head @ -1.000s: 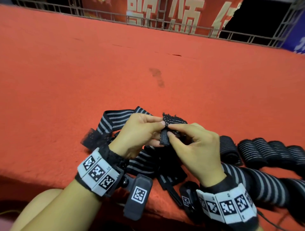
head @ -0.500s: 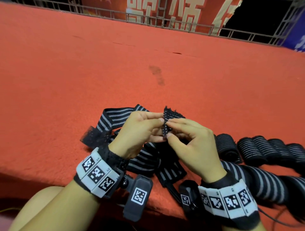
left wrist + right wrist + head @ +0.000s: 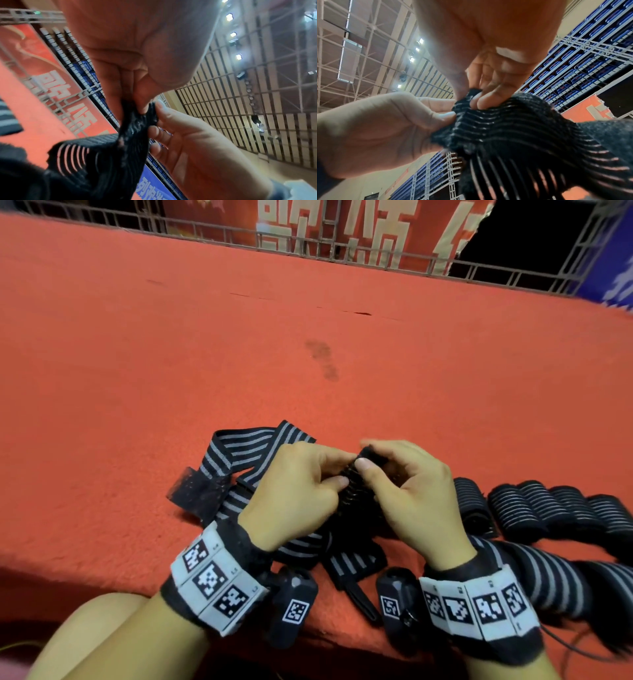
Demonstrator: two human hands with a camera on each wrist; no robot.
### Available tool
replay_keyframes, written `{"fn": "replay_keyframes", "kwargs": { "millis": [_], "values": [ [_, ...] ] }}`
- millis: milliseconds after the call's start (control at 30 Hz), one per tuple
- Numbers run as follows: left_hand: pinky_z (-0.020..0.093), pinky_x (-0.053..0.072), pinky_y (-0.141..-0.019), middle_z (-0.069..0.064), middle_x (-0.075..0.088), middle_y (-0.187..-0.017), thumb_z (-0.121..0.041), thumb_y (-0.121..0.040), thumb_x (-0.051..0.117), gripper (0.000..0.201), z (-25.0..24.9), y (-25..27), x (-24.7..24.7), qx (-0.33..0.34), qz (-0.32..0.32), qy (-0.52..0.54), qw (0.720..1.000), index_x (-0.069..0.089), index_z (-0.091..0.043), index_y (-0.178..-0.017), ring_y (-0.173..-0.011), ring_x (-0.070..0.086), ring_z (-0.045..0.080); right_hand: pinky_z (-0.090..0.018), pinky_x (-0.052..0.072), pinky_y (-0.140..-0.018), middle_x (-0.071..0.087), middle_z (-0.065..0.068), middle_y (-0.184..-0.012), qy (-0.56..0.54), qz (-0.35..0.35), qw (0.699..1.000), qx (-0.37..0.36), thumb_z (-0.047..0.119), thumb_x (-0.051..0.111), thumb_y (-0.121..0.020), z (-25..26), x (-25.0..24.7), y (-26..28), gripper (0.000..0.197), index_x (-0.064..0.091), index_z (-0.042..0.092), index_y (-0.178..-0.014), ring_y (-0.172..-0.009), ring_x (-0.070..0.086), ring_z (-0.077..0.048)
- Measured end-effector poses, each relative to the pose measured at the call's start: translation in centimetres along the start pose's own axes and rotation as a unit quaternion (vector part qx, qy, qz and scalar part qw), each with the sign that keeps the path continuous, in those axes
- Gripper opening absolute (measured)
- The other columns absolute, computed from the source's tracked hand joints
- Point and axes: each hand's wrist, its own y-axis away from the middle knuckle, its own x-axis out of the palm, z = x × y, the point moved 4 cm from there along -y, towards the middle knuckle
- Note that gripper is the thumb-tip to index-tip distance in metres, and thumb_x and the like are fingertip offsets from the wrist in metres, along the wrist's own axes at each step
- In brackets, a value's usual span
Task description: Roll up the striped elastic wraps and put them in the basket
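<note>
My left hand [image 3: 294,491] and right hand [image 3: 411,491] pinch the wrap [image 3: 356,484] at its end; soft, light, springy, it likely needs tight rolling from there.

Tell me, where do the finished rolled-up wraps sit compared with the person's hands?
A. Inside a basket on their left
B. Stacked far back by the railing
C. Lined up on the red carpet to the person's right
C: the rolled wraps lie in a row on the red carpet, to the right of the right hand; no basket shows.
</note>
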Motion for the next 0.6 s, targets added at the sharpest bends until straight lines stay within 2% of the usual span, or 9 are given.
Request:
{"fn": "replay_keyframes", "kwargs": {
  "millis": [67, 133, 200, 267, 367, 433, 500, 600],
  "values": [
    [0.011, 0.051, -0.086, -0.022, 0.074, -0.099, -0.003, -0.088, 0.067, 0.035, -0.1, 0.1, -0.1, 0.02, -0.016, -0.028, 0.999, 0.076, -0.028, -0.111, -0.096, 0.065, -0.013, -0.024, 0.053, -0.076, 0.072, 0.015, -0.089, -0.001, -0.024, 1.0, -0.005, 0.016, 0.078, -0.085, 0.0, -0.2, 0.1, 0.012, 0.076, 0.025, -0.092, -0.083, 0.068, -0.005],
    [0.014, 0.052, -0.082, -0.019, 0.074, -0.096, -0.015, -0.089, 0.07, 0.025, 0.2, -0.1, -0.3, 0.022, -0.018, -0.051, 0.998, 0.076, -0.028, -0.109, -0.092, 0.066, -0.01, -0.026, 0.054, -0.073, 0.073, 0.014, -0.083, -0.025, -0.04, 0.999, 0.003, 0.014, 0.077, -0.085, 0.0, -0.3, 0.1, 0.015, 0.075, 0.028, -0.087, -0.08, 0.069, -0.007],
    [0.023, 0.055, -0.076, -0.016, 0.075, -0.087, -0.022, -0.089, 0.072, 0.013, 0.5, -0.3, -0.5, 0.018, -0.012, -0.05, 0.999, 0.077, -0.025, -0.101, -0.081, 0.067, -0.006, -0.027, 0.055, -0.071, 0.073, 0.013, -0.079, -0.069, -0.056, 0.996, 0.023, 0.011, 0.075, -0.086, 0.0, -0.4, 0.0, 0.021, 0.073, 0.031, -0.086, -0.075, 0.07, -0.009],
    [0.031, 0.057, -0.075, -0.013, 0.075, -0.08, -0.017, -0.088, 0.074, 0.007, 0.5, -0.5, -0.8, 0.018, -0.037, -0.005, 0.999, 0.079, -0.023, -0.091, -0.077, 0.07, -0.001, -0.024, 0.055, -0.068, 0.073, 0.01, -0.078, -0.12, -0.068, 0.99, 0.041, 0.005, 0.073, -0.088, 0.2, -0.5, -0.1, 0.026, 0.071, 0.031, -0.087, -0.071, 0.07, -0.008],
    [0.041, 0.06, -0.077, -0.006, 0.077, -0.08, -0.008, -0.085, 0.077, 0.012, 0.2, -0.8, -1.3, 0.025, -0.117, 0.091, 0.989, 0.078, -0.02, -0.088, -0.078, 0.073, 0.013, -0.019, 0.053, -0.066, 0.072, 0.011, -0.079, -0.177, -0.091, 0.979, 0.052, -0.002, 0.068, -0.09, 0.9, -0.6, -0.1, 0.029, 0.069, 0.028, -0.09, -0.07, 0.07, -0.01],
    [0.044, 0.059, -0.073, 0.002, 0.076, -0.079, -0.006, -0.083, 0.079, 0.016, -0.1, -1.0, -1.5, 0.02, -0.158, 0.148, 0.976, 0.076, -0.021, -0.086, -0.073, 0.07, 0.016, -0.02, 0.053, -0.063, 0.072, 0.011, -0.08, -0.201, -0.095, 0.973, 0.057, 0.0, 0.068, -0.091, 1.2, -1.0, -0.4, 0.026, 0.069, 0.026, -0.093, -0.07, 0.07, -0.011],
    [0.041, 0.059, -0.07, 0.005, 0.076, -0.079, -0.002, -0.083, 0.078, 0.018, -0.9, -1.5, -1.7, 0.027, -0.158, 0.168, 0.973, 0.076, -0.02, -0.084, -0.071, 0.069, 0.015, -0.025, 0.055, -0.067, 0.074, 0.01, -0.085, -0.185, -0.075, 0.978, 0.054, 0.006, 0.07, -0.091, 1.6, -1.8, -1.0, 0.021, 0.071, 0.026, -0.096, -0.075, 0.07, -0.012],
    [0.024, 0.056, -0.066, -0.002, 0.077, -0.075, 0.003, -0.082, 0.075, 0.019, -2.8, -2.4, -2.6, 0.057, -0.133, 0.169, 0.975, 0.077, -0.015, -0.084, -0.067, 0.069, 0.007, -0.029, 0.055, -0.078, 0.075, 0.013, -0.089, -0.115, -0.02, 0.992, 0.04, 0.018, 0.074, -0.088, 1.9, -3.0, -2.4, 0.018, 0.075, 0.036, -0.093, -0.088, 0.069, -0.011]
  ]
}}
